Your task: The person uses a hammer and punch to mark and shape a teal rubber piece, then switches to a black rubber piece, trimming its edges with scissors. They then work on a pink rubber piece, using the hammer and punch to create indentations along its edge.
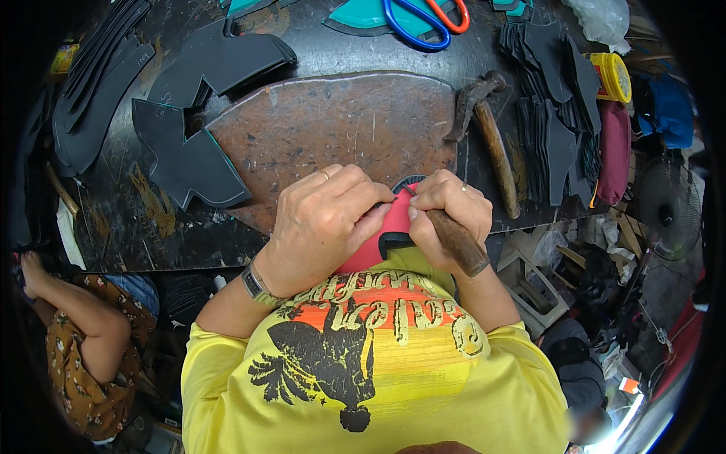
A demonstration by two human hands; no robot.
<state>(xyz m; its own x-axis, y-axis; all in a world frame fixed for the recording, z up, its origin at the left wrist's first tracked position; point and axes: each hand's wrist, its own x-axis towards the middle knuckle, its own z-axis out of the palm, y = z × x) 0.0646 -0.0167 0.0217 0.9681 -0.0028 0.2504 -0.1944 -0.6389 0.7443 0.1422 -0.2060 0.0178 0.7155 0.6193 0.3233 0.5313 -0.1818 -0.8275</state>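
A pinkish-red piece of material (393, 221) with black edging lies over my lap at the table's front edge. My left hand (325, 216) is closed, its thumb and forefinger pinched at the piece's left side near the black edging. My right hand (451, 208) is closed too, with a short wooden-handled tool (460, 244) held under its fingers. The handle slants down toward my right wrist, and most of its working end is hidden. The thumb and forefinger of that hand also press at the black edging, close to my left fingertips.
Beyond my hands lies a worn brown board (340, 113), a hammer (495, 155) at its right. Black cut pieces (193, 151) lie left, stacked ones (548, 121) right. Scissors (423, 30) and a yellow tub (611, 77) are farther back. Someone's arm (83, 314) shows lower left.
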